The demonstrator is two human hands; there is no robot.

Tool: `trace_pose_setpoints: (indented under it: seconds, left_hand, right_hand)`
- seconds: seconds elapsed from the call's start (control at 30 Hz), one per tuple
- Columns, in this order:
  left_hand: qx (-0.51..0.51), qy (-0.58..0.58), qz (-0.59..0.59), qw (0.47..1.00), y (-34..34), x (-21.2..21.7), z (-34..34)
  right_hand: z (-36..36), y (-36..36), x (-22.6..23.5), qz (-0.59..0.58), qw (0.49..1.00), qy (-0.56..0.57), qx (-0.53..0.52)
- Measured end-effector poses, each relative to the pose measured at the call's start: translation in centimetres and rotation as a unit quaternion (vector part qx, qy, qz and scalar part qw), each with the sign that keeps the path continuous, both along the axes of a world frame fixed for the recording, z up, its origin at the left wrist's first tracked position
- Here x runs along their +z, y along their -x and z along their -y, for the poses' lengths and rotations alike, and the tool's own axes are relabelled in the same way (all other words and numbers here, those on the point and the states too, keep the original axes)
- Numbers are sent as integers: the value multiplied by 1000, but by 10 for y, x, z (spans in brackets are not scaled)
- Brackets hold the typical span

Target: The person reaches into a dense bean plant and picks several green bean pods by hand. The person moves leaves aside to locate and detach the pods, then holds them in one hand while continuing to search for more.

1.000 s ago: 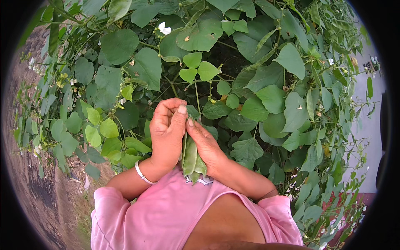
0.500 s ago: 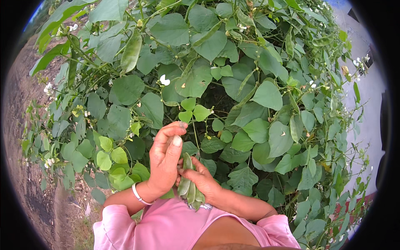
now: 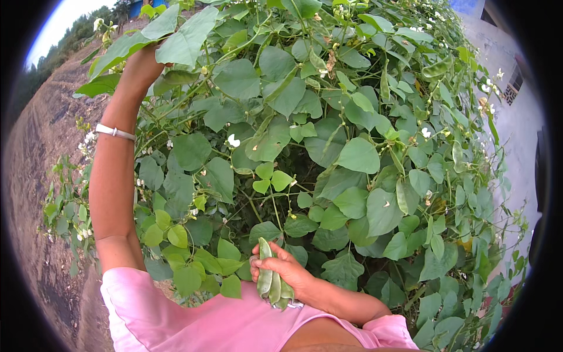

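My right hand [image 3: 280, 265] is closed round a small bunch of flat green bean pods [image 3: 274, 283], held low in front of my pink shirt. My left arm reaches up to the far left, a white bangle on its wrist. There my left hand [image 3: 143, 63] is among the top leaves, its fingers mostly hidden behind a broad green leaf [image 3: 189, 39]. A flat green pod [image 3: 179, 77] hangs right beside that hand. Whether the fingers grip it cannot be seen.
A dense bean vine [image 3: 281, 146] with white flowers fills the middle. More pods hang in it, one at the upper right [image 3: 438, 68]. Bare brown soil [image 3: 41, 158] lies at the left, and a pale wall [image 3: 498, 53] stands at the right.
My left hand has gone from beside the right hand up and left into the top leaves. My right hand still holds the pods low down. The view has shifted slightly.
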State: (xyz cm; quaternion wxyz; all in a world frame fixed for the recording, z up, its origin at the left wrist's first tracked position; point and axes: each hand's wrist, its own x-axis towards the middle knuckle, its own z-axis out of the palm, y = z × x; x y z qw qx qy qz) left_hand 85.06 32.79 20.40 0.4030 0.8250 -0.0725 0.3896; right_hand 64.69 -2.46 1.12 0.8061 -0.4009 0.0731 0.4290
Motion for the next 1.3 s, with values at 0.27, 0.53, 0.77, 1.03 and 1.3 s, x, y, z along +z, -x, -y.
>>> trace_pose_setpoints:
  seconds: [0.27,0.53,0.77,1.03,1.3]
  left_hand:
    - [-223,-133,-326,909,-75,45,66]
    - [-289,-75,-273,915,-117,37,112]
    - [-314,-104,-166,929,-122,29,114]
    - [-382,-10,-239,893,-108,26,103]
    - [-375,-56,-233,896,-109,20,92]
  right_hand:
    - [5,-8,1,-29,999,4,-15]
    - [5,-15,-7,-39,998,-23,-41]
    - [4,-25,-10,-41,998,-23,-45]
    - [4,-34,-17,-47,997,-32,-50]
    - [1,-34,-24,-45,998,-34,-32]
